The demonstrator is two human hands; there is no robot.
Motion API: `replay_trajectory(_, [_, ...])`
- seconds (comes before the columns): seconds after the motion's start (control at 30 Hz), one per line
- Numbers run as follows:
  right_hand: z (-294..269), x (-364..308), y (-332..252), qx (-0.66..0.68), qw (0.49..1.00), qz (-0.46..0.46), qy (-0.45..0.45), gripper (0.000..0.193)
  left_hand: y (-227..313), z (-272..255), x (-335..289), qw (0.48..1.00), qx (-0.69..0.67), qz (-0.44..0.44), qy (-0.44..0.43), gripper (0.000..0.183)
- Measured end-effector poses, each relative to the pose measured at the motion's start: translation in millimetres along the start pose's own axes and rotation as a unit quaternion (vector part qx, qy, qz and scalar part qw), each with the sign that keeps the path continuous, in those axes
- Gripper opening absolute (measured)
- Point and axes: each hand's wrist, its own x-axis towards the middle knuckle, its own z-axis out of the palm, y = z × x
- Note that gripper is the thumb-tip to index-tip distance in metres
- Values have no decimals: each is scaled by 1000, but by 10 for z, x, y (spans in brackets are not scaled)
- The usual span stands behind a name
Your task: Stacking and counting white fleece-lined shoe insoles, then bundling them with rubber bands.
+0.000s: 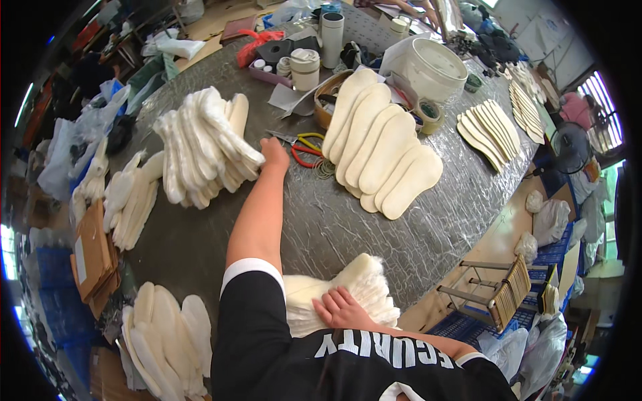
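Observation:
My left arm reaches forward, and my left hand [275,155] is at the right edge of a stack of fluffy white fleece insoles [204,144]. Its fingers look curled; what they hold, if anything, is hidden. Just right of that hand lie red-handled and yellow-handled pliers [305,151]. Close to my body, my right hand [343,309] rests with fingers spread on another pile of fleece insoles [364,281]. A fanned row of flat cream insoles [381,144] lies across the table's middle.
More insoles [491,134] lie at the far right, and fleece ones [170,334] at lower left. Behind are a white bucket [431,70], a bottle [332,40] and a jar [305,69]. A stool [498,291] stands right of the table [441,227]. A co-worker's hand [421,10] shows at the top.

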Motion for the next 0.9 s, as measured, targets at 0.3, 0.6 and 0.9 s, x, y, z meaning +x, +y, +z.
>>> replay_trajectory(0.3, [-157,114,64,56,997,-31,-49,48,-272,-715,-1497,968,-232,39,-84,11])
replay_trajectory(0.6, [-308,251,181,113,976,-122,-138,81,-776,-1879,-3770,594,-797,-111,-1,18])
replay_trajectory(0.9, [-322,83,87,125,931,-299,-167,85,-214,-1802,-4516,849,-438,-279,99,9])
